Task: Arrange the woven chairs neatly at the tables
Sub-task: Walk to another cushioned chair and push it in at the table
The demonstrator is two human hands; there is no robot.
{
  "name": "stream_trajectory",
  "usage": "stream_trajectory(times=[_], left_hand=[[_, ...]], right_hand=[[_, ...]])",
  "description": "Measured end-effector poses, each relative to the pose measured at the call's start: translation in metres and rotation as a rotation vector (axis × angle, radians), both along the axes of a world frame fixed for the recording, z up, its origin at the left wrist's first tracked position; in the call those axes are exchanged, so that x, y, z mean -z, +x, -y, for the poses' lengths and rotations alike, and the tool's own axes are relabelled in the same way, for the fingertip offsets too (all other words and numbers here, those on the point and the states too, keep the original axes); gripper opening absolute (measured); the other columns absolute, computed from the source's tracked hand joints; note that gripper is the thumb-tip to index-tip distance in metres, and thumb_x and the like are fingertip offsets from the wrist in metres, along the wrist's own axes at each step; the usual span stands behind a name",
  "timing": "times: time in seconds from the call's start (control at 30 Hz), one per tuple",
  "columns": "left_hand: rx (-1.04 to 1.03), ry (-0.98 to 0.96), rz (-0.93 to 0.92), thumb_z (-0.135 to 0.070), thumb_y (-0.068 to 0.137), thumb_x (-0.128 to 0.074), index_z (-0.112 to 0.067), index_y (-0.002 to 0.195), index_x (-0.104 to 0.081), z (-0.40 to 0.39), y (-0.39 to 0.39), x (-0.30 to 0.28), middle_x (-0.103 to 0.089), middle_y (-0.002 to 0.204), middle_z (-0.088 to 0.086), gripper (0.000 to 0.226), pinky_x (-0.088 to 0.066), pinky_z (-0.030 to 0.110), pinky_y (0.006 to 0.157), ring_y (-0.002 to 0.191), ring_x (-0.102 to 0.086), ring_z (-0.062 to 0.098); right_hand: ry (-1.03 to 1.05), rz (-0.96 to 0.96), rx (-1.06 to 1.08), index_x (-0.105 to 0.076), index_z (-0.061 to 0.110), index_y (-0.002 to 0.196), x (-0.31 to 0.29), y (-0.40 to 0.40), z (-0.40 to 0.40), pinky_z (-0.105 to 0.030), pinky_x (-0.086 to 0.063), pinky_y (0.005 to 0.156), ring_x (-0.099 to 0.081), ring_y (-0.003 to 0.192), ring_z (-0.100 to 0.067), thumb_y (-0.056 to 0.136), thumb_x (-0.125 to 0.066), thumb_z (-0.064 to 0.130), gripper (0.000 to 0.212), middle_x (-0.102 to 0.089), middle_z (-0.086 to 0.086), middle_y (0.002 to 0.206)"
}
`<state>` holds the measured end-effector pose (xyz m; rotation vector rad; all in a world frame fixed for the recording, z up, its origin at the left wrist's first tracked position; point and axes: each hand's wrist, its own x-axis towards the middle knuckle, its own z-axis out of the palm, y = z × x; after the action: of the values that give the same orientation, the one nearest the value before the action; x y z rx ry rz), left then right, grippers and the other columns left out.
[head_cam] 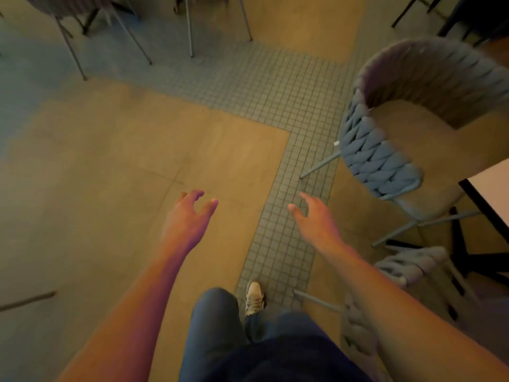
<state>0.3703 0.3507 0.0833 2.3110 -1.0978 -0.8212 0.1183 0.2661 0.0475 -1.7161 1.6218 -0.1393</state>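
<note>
At the bottom centre of the frame are the person's dark blue trousers (248, 340) and one pale, patterned shoe (255, 297) set on a strip of small grey square floor tiles (278, 244). At the lower right, a second grey woven chair (358, 334) is partly hidden behind the right forearm, with a thin metal leg reaching toward the tile strip. Both bare arms stretch forward over the floor. The left hand (190, 216), at centre, is empty, its fingers spread and loosely curled. The right hand (316, 216) is also empty and spread wide, apart from any chair. Further up on the right, a blue-grey woven chair with a tan padded seat (385, 155) stands just beside the white table with a black edge (490, 188). At the upper left, thin metal legs of more chairs (190, 28) stand on the floor.
</note>
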Motion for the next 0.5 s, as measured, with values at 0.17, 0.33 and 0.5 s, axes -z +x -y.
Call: stream_trajectory(times=[0.17,0.33,0.5], left_hand=[[0.105,-0.007,0.003,-0.05,0.087,-0.054,-0.019,0.128,-0.055,0.133,0.048,0.008,-0.055,0.132,0.005,0.052,-0.04,0.037,0.096,0.123,-0.052,0.023],[0.201,-0.006,-0.094,-0.047,0.086,-0.055,-0.016,0.126,-0.056,0.281,0.095,0.044,-0.053,0.13,0.007,0.051,-0.043,0.043,0.099,0.12,-0.053,0.026],[0.302,0.032,-0.133,-0.049,0.085,-0.056,-0.017,0.128,-0.055,0.408,0.118,0.051,-0.052,0.131,0.007,0.053,-0.042,0.04,0.098,0.118,-0.053,0.025]], right_hand=[[-0.016,-0.041,0.042,-0.034,0.026,0.144,0.001,0.038,0.117,-0.045,-0.038,0.108,-0.036,0.138,-0.024,0.091,-0.04,0.058,0.062,-0.036,-0.002,0.152],[-0.003,-0.079,0.178,-0.037,0.024,0.143,0.02,0.073,0.229,-0.044,-0.04,0.105,-0.037,0.137,-0.025,0.092,-0.044,0.054,0.06,-0.039,-0.004,0.149],[-0.003,-0.109,0.366,-0.039,0.021,0.142,0.022,0.094,0.319,-0.041,-0.039,0.102,-0.041,0.133,-0.025,0.091,-0.045,0.053,0.06,-0.043,-0.006,0.147]])
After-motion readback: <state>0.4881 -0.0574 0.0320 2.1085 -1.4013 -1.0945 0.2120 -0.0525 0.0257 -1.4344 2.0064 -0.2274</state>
